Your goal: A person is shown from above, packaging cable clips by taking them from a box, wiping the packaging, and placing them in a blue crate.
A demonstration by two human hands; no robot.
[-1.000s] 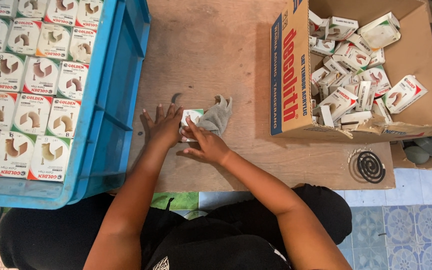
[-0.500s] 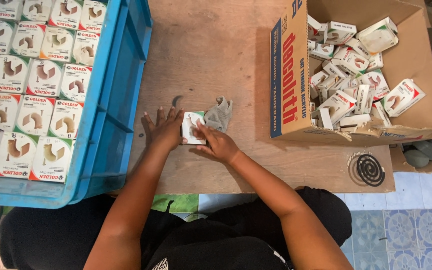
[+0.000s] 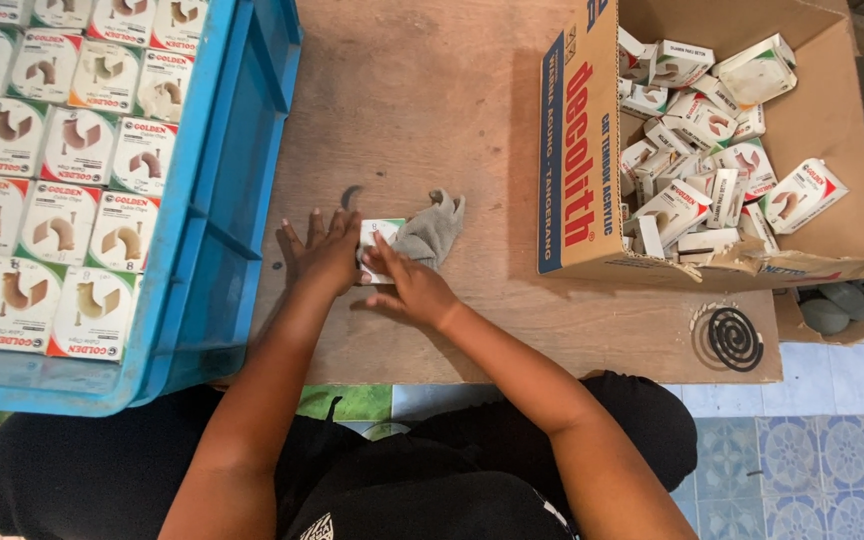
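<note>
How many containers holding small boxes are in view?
2: a blue crate at the left with boxes in neat rows, and a cardboard box at the right with boxes piled loosely. Both are partly cut off.

One blue crate (image 3: pixel 222 230); one cardboard carton (image 3: pixel 592 150); one grey rag (image 3: pixel 432 230); one coil (image 3: pixel 734 338).

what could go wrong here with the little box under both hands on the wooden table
1. The grey crumpled cloth lies against the small white box that the left hand and right hand press on; it could catch in a flap.
2. The black spiral coil sits near the wooden table edge and might get knocked off.
3. The brown cardboard carton of loose boxes has a torn, sagging front wall; boxes may spill.
</note>
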